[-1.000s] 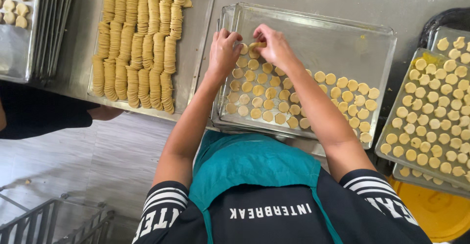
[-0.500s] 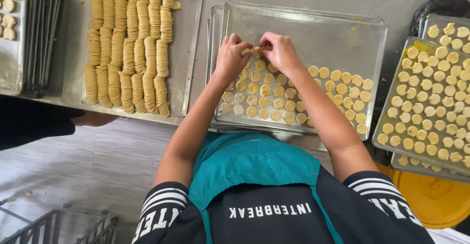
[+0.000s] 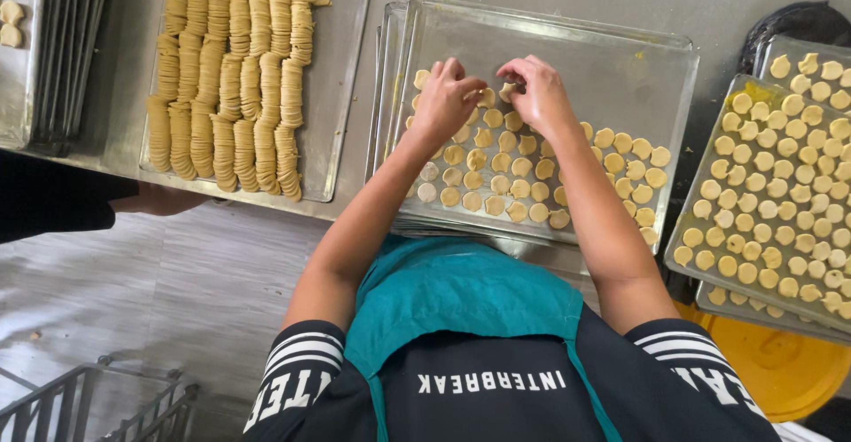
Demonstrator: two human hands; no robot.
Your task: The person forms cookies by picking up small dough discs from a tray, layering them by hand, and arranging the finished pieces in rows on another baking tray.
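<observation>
Reaching forward side by side, both hands point(image 3: 492, 96) pinch dough discs point(image 3: 496, 118) over the tray point(image 3: 656, 61).

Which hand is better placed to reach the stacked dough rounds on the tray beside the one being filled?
Probably left. The left hand is nearer the stacked dough rounds; the right hand would have to cross over it.
</observation>
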